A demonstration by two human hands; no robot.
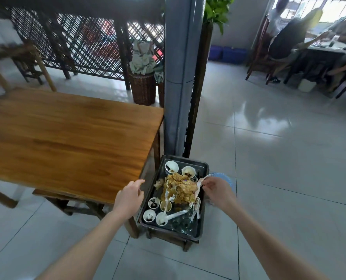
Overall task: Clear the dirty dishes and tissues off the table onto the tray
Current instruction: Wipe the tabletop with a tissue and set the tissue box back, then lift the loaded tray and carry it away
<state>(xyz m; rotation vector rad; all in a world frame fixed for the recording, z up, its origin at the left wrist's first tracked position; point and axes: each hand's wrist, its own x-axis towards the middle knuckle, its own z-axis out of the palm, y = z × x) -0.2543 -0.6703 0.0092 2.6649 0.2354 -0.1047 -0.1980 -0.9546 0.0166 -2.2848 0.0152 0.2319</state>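
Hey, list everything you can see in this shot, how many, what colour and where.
table: one, brown wood, left.
tray: one, dark metal, on a low wooden stool right of the table.
small bowls: about six, white with dark stains, at the tray's far and near ends.
pile of scraps: one, yellow-brown, tray's middle.
spoon: one, white, tray's near end.
glasses: clear, tray's near right corner, count unclear.
basket: one, brown wicker, behind the table.
pillar: one, grey, beyond the tray.
seated people: several, at a far-right table.
left hand: open, beside the tray's left rim.
right hand: pinches a white tissue over the tray's right side.
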